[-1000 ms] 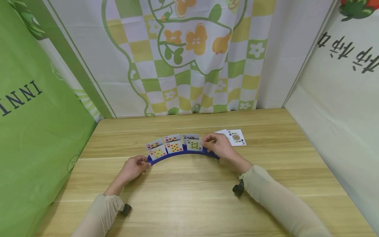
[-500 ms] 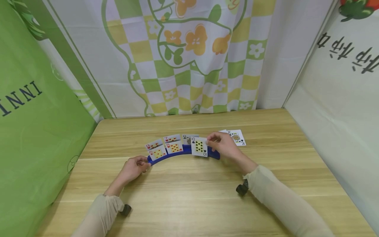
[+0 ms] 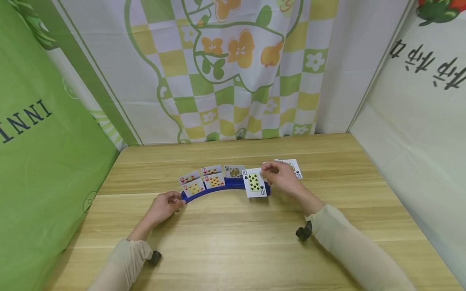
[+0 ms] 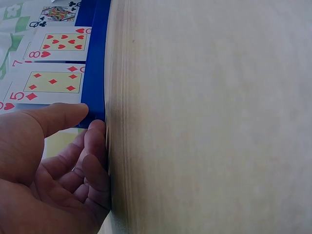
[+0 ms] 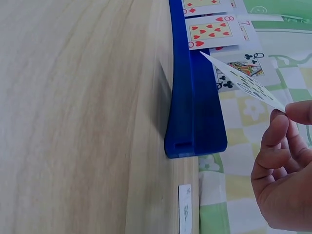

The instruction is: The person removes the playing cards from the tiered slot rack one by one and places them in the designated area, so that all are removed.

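I have the 10 of spades face toward me in the head view, tilted, over the right-hand stretch of the curved blue card holder; I cannot tell whether its lower edge touches the plastic. The right hand pinches the card near its upper right corner, and from the right wrist I see it slanting, nearly edge-on, with the queen of clubs behind it. The left hand is clamped on the holder's left end, and the 2 hands are well apart. At that left end the 5 of diamonds stands in front of a red 9; next along, the 8 of hearts stands in front of a red 7, and the queen follows in the back row. Beyond the right hand I make out the king of spades, flat on the wooden worktop and partly hidden, with a sliver of another card at its left. Both forearms wear beige sleeves. Past the far edge hangs a checked, flowered curtain, with a green sheet on my left and a white one on my right.
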A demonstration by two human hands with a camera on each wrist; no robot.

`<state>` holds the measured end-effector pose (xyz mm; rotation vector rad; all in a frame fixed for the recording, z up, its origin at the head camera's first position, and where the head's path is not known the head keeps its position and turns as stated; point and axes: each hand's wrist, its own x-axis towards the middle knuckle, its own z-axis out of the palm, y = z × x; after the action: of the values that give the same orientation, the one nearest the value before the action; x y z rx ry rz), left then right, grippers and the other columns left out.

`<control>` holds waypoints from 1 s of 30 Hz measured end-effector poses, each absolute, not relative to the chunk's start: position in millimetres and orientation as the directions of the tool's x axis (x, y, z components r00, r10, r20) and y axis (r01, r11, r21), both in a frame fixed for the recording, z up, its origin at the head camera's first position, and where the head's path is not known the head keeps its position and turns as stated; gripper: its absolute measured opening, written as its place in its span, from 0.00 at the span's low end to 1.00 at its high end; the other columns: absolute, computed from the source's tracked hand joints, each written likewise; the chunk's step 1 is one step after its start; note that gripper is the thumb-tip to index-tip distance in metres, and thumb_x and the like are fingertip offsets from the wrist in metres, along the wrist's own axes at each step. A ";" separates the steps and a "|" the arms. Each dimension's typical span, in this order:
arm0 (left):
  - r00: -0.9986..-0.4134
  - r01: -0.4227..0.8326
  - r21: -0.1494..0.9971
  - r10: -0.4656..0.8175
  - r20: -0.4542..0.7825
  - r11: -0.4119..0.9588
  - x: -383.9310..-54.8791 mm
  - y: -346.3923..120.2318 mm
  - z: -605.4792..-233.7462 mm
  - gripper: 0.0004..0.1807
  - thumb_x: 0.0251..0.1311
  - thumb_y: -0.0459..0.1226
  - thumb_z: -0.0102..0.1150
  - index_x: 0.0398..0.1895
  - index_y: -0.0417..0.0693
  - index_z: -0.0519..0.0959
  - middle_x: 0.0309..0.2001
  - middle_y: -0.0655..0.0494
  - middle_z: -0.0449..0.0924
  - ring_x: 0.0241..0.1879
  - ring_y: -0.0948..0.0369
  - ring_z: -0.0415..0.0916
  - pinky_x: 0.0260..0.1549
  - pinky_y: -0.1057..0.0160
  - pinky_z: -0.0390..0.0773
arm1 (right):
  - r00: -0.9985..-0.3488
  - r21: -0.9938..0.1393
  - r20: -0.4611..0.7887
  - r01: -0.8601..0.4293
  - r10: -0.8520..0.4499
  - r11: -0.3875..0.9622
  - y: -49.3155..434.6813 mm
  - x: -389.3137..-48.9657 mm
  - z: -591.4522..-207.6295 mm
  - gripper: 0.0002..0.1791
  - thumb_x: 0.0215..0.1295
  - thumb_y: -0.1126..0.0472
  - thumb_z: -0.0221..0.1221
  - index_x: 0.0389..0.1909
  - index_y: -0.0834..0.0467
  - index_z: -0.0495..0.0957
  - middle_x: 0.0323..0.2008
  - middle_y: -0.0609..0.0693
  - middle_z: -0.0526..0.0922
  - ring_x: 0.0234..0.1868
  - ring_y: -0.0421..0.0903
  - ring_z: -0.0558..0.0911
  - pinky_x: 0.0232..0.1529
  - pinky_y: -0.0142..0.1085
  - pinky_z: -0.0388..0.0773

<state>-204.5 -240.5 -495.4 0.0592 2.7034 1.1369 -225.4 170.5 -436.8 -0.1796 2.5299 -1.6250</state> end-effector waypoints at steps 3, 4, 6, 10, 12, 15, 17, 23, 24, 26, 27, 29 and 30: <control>-0.978 -0.039 0.708 0.118 -0.171 0.705 -204.3 -240.2 -495.0 0.20 0.64 0.39 0.63 0.54 0.35 0.78 0.38 0.48 0.85 0.33 0.61 0.79 0.33 0.64 0.77 | -0.986 -0.916 -0.051 -0.016 -0.157 0.402 174.4 -225.5 -435.9 0.10 0.69 0.60 0.59 0.47 0.60 0.79 0.35 0.53 0.82 0.32 0.53 0.79 0.34 0.42 0.80; -0.978 -0.038 0.708 0.118 -0.170 0.705 -204.3 -240.0 -494.6 0.20 0.64 0.39 0.63 0.54 0.35 0.78 0.38 0.48 0.85 0.33 0.61 0.79 0.33 0.64 0.78 | -0.986 -0.915 -0.051 -0.016 -0.156 0.403 176.0 -225.6 -435.5 0.11 0.69 0.59 0.59 0.47 0.60 0.79 0.35 0.54 0.83 0.32 0.54 0.79 0.34 0.40 0.79; -0.979 -0.036 0.708 0.119 -0.168 0.705 -204.2 -239.6 -494.5 0.20 0.64 0.39 0.63 0.53 0.35 0.79 0.38 0.48 0.85 0.33 0.62 0.79 0.33 0.64 0.77 | -0.988 -0.916 -0.045 -0.018 -0.147 0.401 179.2 -226.1 -435.0 0.11 0.70 0.59 0.59 0.47 0.61 0.79 0.36 0.55 0.83 0.32 0.54 0.79 0.32 0.38 0.78; -0.979 -0.034 0.707 0.118 -0.165 0.706 -204.0 -238.7 -494.8 0.19 0.63 0.39 0.64 0.52 0.35 0.79 0.38 0.48 0.85 0.33 0.62 0.79 0.32 0.65 0.77 | -0.990 -0.921 -0.041 -0.015 -0.135 0.389 184.4 -227.3 -433.8 0.11 0.70 0.59 0.58 0.47 0.62 0.79 0.37 0.59 0.83 0.30 0.50 0.78 0.29 0.34 0.75; -0.980 -0.038 0.706 0.113 -0.166 0.707 -204.0 -238.4 -494.9 0.19 0.63 0.39 0.64 0.52 0.35 0.79 0.38 0.48 0.85 0.32 0.61 0.79 0.32 0.65 0.77 | -0.991 -0.923 -0.047 -0.004 -0.123 0.385 186.7 -228.1 -433.7 0.11 0.71 0.59 0.58 0.47 0.62 0.78 0.36 0.59 0.82 0.29 0.48 0.77 0.28 0.33 0.74; -0.979 -0.034 0.706 0.118 -0.165 0.707 -204.0 -239.0 -494.8 0.19 0.64 0.39 0.64 0.52 0.35 0.79 0.38 0.48 0.85 0.33 0.62 0.78 0.32 0.65 0.77 | -0.993 -0.919 -0.054 0.008 -0.106 0.394 190.0 -229.2 -433.1 0.12 0.70 0.59 0.58 0.48 0.62 0.78 0.34 0.56 0.82 0.29 0.47 0.77 0.28 0.32 0.73; -0.979 -0.039 0.709 0.115 -0.168 0.704 -204.1 -239.3 -494.4 0.19 0.64 0.40 0.64 0.52 0.36 0.79 0.38 0.48 0.85 0.33 0.62 0.78 0.32 0.65 0.77 | -0.994 -0.917 -0.050 0.006 -0.100 0.398 192.4 -229.9 -432.1 0.12 0.70 0.59 0.58 0.48 0.62 0.78 0.32 0.53 0.81 0.28 0.48 0.78 0.27 0.32 0.73; -0.978 -0.038 0.711 0.120 -0.171 0.702 -203.9 -239.7 -494.4 0.19 0.64 0.40 0.63 0.53 0.35 0.79 0.38 0.49 0.85 0.33 0.62 0.79 0.32 0.64 0.77 | -0.995 -0.917 -0.042 0.003 -0.089 0.398 201.5 -232.0 -428.5 0.13 0.71 0.58 0.57 0.49 0.63 0.78 0.28 0.48 0.79 0.27 0.45 0.76 0.26 0.31 0.72; -0.978 -0.039 0.711 0.120 -0.172 0.702 -203.9 -239.8 -494.5 0.19 0.64 0.40 0.63 0.53 0.35 0.79 0.38 0.49 0.85 0.33 0.62 0.79 0.32 0.64 0.77 | -0.995 -0.918 -0.039 0.001 -0.088 0.398 203.0 -232.3 -427.9 0.14 0.71 0.58 0.57 0.50 0.63 0.78 0.27 0.47 0.79 0.27 0.45 0.76 0.26 0.31 0.72; -0.978 -0.039 0.710 0.121 -0.173 0.704 -204.0 -240.1 -494.8 0.19 0.64 0.40 0.63 0.53 0.35 0.79 0.38 0.49 0.85 0.33 0.61 0.79 0.33 0.64 0.77 | -0.996 -0.919 -0.034 0.000 -0.080 0.395 205.6 -233.6 -426.6 0.14 0.71 0.59 0.57 0.50 0.64 0.78 0.26 0.46 0.78 0.26 0.43 0.76 0.25 0.31 0.72; -0.977 -0.039 0.709 0.121 -0.173 0.704 -204.0 -240.2 -494.9 0.19 0.64 0.40 0.63 0.53 0.36 0.79 0.38 0.49 0.85 0.33 0.61 0.79 0.33 0.64 0.77 | -0.997 -0.918 -0.032 0.000 -0.074 0.398 206.8 -234.4 -426.0 0.14 0.71 0.59 0.57 0.50 0.65 0.78 0.26 0.46 0.78 0.26 0.42 0.76 0.25 0.31 0.72; -0.977 -0.038 0.708 0.121 -0.173 0.706 -203.9 -240.2 -495.0 0.20 0.64 0.40 0.63 0.53 0.36 0.79 0.38 0.49 0.85 0.33 0.61 0.79 0.33 0.64 0.77 | -0.997 -0.917 -0.035 0.006 -0.066 0.399 209.2 -236.0 -425.0 0.15 0.71 0.59 0.58 0.51 0.65 0.77 0.25 0.45 0.78 0.26 0.41 0.76 0.26 0.30 0.72; -0.978 -0.039 0.708 0.120 -0.174 0.705 -203.9 -240.2 -494.9 0.20 0.64 0.40 0.63 0.53 0.36 0.79 0.38 0.49 0.85 0.33 0.61 0.79 0.33 0.64 0.78 | -0.997 -0.917 -0.038 0.010 -0.062 0.398 210.4 -236.8 -424.6 0.15 0.71 0.59 0.57 0.52 0.65 0.77 0.25 0.44 0.78 0.26 0.40 0.76 0.26 0.30 0.72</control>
<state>-203.9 -240.2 -494.9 0.0647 2.7063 1.1309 -236.8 210.4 -424.6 -0.0479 2.5716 -1.6873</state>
